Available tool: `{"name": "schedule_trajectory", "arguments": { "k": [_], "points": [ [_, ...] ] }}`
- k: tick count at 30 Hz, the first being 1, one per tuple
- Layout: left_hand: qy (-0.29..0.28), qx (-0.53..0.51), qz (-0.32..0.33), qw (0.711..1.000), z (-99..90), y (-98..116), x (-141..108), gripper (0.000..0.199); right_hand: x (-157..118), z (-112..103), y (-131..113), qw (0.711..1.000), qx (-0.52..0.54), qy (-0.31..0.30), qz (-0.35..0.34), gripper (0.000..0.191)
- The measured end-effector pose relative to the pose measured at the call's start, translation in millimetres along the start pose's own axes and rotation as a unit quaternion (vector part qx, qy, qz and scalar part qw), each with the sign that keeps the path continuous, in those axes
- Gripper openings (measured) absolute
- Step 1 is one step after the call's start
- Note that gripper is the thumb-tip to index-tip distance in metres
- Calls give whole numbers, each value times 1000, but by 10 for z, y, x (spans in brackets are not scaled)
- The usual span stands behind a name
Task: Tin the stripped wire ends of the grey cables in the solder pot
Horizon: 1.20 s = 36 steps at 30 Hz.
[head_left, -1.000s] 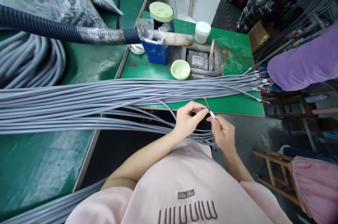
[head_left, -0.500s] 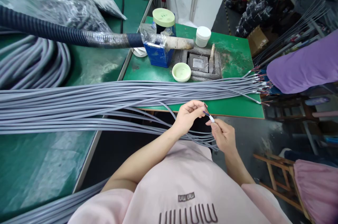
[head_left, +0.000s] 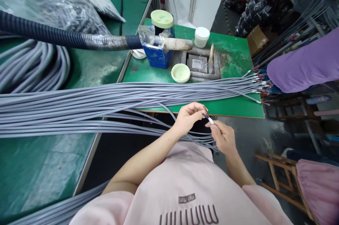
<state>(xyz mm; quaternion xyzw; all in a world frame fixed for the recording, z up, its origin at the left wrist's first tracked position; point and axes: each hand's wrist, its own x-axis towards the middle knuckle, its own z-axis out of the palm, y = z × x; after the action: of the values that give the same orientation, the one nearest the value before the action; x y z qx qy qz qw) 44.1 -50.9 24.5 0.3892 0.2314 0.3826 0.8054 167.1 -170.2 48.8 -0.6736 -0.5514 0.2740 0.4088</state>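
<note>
The stripped cable end (head_left: pixel 210 120) is lying between the two hands, in front of the torso and at the near edge of the green bench (head_left: pixel 225 108). The right hand (head_left: pixel 224 135) is pinching its white sleeve between thumb and forefinger, while the remaining fingers are curling toward the palm. The left hand (head_left: pixel 189 117) is pinching the exposed wires (head_left: pixel 206 111), brown and blue among them, between thumb and forefinger; which strands it is gripping cannot be told.

Orientation: the long axis of the cable end is slanting from the right fingertips forward and leftward, away from the body. The sleeve is sitting nearer the right hand; the wire tips are pointing toward the left fingertips and the bench.

Surroundings: the main bundle of grey cables (head_left: pixel 159 92) is running crosswise beyond both hands, its stripped ends extending past the bench's right edge. A looser group of grey cables (head_left: pixel 148 129) is passing behind the left wrist. Beyond the main bundle, a pale green dish (head_left: pixel 180 73) is standing just beside a square metal pot (head_left: pixel 197 64).
</note>
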Motion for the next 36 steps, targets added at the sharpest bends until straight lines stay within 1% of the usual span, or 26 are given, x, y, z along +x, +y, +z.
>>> {"name": "schedule_trajectory", "arguments": {
  "k": [6, 12, 15, 18, 22, 26, 31, 33, 36],
  "points": [
    [16, 36, 36, 999, 6, 53, -7, 22, 17, -2, -22, 1000, -16, -4, -9, 24],
    [47, 38, 45, 997, 46, 76, -16, 19, 7, 12, -26, 999, -39, 8, -1, 26],
    [57, 10, 33, 998, 56, 45, -25, 15, 11, 6, -2, 999, -36, 15, -1, 27],
    [66, -6, 4, 998, 67, 10, -37, 16, 29, -9, 40, 999, -23, 30, -4, 26],
    [62, 6, -25, 998, 105, -26, -50, 19, 72, -11, 66, 998, -12, 59, -11, 35],
    [60, 25, -10, 998, 150, -28, -55, 19, 123, 10, 33, 996, -27, 87, -24, 37],
    [56, 36, 2, 998, 175, -6, -65, 19, 173, 18, 15, 994, -45, 93, -37, 30],
    [59, 28, -5, 998, 181, -19, -69, 19, 180, 20, 26, 994, -44, 98, -36, 28],
    [56, -9, -35, 998, 197, -62, -69, 20, 177, 38, 54, 992, -32, 114, -34, 29]
  ]
}}
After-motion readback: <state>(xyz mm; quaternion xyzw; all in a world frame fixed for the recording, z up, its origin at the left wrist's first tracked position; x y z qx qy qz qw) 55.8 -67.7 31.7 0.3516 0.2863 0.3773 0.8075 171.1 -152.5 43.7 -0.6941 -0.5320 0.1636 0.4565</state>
